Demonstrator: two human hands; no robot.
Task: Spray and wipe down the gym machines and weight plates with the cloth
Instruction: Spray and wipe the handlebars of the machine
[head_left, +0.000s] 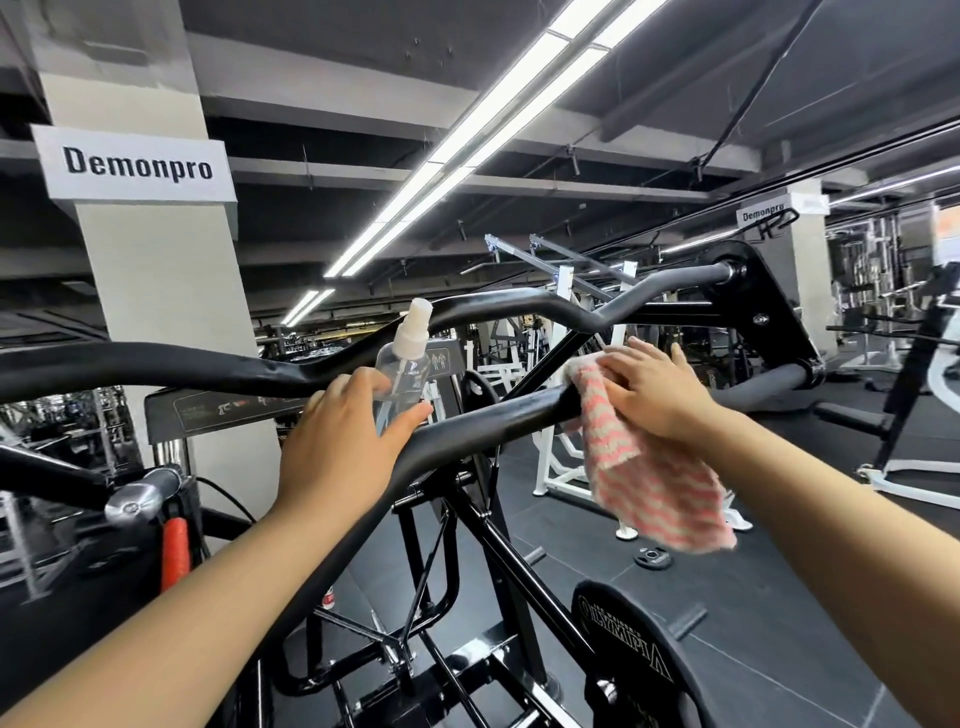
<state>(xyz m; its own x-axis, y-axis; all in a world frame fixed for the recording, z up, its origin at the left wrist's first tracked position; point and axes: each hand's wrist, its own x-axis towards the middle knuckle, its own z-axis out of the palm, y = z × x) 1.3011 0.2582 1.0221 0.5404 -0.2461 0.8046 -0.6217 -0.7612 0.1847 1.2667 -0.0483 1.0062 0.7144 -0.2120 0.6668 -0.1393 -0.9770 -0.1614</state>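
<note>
So here's where I'm at: my left hand (340, 441) has the spray bottle (404, 371), a clear plastic one with a white pump top. The fingers (332, 392) are wrapped round the lower part of the bottle, thumb (410, 418) coming across the front, and the bottle stands roughly upright, nozzle tipped a bit to the right. That same hand sits right at the near black handlebar (467, 423) of the machine, thumb resting on top of the tube.

My right hand (652, 389) is on the cloth (649, 483), a pink and beige zigzag thing. Fingers there are laid out mostly straight and flat, pressing the top of the cloth down onto the same bar further right, where it meets a diagonal strut. Not really a clench, more a flat palm push. The rest of the cloth just hangs loose below the bar, off my wrist side.

Behind that bar there's a second, wavy black bar (519, 304) running across to a pivot plate on the right. Down at the bottom right a black weight plate (631, 654) with white OLYMPIA lettering sits on the machine, and a small plate (653, 558) lies on the dark floor. A pillar with a Demonpro sign (137, 166) is up on the left.
</note>
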